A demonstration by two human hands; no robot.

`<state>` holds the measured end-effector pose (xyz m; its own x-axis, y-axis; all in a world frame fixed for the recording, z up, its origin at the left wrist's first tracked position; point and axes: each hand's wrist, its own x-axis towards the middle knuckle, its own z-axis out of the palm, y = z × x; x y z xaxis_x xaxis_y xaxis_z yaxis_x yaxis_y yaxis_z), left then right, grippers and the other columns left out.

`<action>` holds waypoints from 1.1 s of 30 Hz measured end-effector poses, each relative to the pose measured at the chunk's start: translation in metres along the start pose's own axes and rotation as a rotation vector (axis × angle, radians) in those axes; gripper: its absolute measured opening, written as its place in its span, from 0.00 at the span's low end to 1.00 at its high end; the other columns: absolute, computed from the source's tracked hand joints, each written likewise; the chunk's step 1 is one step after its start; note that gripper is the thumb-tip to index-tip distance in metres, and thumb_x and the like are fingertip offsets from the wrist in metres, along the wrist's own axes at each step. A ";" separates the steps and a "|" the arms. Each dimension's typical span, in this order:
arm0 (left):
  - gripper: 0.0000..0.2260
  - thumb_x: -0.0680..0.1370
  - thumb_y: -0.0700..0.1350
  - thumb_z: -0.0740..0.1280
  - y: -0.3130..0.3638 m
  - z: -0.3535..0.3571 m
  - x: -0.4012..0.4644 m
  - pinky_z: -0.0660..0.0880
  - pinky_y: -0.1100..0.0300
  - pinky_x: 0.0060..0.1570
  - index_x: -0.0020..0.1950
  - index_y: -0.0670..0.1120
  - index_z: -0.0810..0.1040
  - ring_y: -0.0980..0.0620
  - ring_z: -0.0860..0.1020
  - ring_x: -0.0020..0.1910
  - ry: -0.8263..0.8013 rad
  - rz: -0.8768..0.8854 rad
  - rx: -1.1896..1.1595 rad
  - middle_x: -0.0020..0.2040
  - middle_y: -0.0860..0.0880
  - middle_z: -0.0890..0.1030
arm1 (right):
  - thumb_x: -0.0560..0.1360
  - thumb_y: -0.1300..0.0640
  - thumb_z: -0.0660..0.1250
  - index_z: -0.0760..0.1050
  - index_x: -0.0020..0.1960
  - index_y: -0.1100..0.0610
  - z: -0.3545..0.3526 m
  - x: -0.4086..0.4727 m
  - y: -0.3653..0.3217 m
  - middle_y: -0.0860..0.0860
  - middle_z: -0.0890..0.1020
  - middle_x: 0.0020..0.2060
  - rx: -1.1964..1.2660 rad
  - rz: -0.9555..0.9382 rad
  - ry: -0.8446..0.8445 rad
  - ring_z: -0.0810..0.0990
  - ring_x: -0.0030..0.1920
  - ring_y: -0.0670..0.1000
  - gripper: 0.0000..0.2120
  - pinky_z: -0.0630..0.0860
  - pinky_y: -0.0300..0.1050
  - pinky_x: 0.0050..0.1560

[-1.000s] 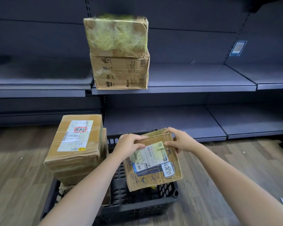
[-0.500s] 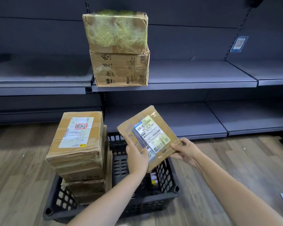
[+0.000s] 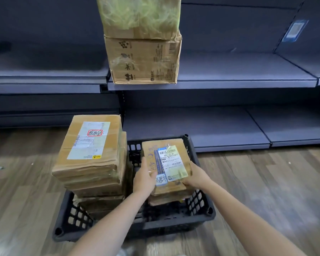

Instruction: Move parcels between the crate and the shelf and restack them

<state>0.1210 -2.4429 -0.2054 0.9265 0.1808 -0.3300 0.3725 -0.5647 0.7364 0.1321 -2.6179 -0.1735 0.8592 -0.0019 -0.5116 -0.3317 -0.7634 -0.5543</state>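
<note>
A flat cardboard parcel (image 3: 175,147) with a white and blue shipping label lies over the right half of a black plastic crate (image 3: 198,204) on the floor. My left hand (image 3: 143,179) grips its near left edge. My right hand (image 3: 197,177) grips its near right corner. Another parcel's edge shows just beneath it inside the crate. A stack of several brown boxes (image 3: 90,156) fills the crate's left half, the top one bearing a white label with a red stamp.
Grey shelving runs along the back; two cardboard boxes (image 3: 142,60) stand stacked on the middle shelf (image 3: 229,83), the upper one wrapped in greenish tape. The low shelf (image 3: 201,126) sits just behind the crate. Wooden floor lies all around.
The flat parcel was lifted and tilted up above the crate half a second ago; now it lies flat and low over the crate's right half, both hands still on it. The view moved closer.
</note>
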 end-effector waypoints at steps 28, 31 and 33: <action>0.41 0.76 0.33 0.63 -0.096 0.093 0.093 0.70 0.61 0.59 0.78 0.51 0.39 0.49 0.73 0.66 -0.332 -0.137 0.086 0.73 0.49 0.68 | 0.74 0.40 0.62 0.35 0.76 0.58 0.116 0.101 0.062 0.56 0.33 0.75 -0.535 0.211 -0.107 0.50 0.77 0.56 0.48 0.74 0.50 0.62; 0.42 0.76 0.32 0.64 -0.097 0.095 0.095 0.68 0.60 0.66 0.78 0.50 0.38 0.50 0.68 0.71 -0.317 -0.112 0.077 0.76 0.49 0.62 | 0.74 0.38 0.61 0.34 0.76 0.57 0.117 0.103 0.062 0.54 0.33 0.75 -0.546 0.214 -0.110 0.51 0.77 0.56 0.47 0.75 0.48 0.59; 0.41 0.76 0.31 0.63 -0.095 0.096 0.097 0.65 0.58 0.70 0.78 0.49 0.39 0.50 0.65 0.73 -0.313 -0.101 0.068 0.78 0.50 0.57 | 0.73 0.37 0.60 0.34 0.76 0.58 0.118 0.106 0.065 0.53 0.31 0.74 -0.569 0.216 -0.117 0.49 0.77 0.55 0.48 0.73 0.48 0.62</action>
<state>0.1701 -2.4490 -0.3637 0.8198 -0.0117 -0.5725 0.4472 -0.6112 0.6530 0.1557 -2.5912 -0.3416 0.7366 -0.1485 -0.6599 -0.2061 -0.9785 -0.0100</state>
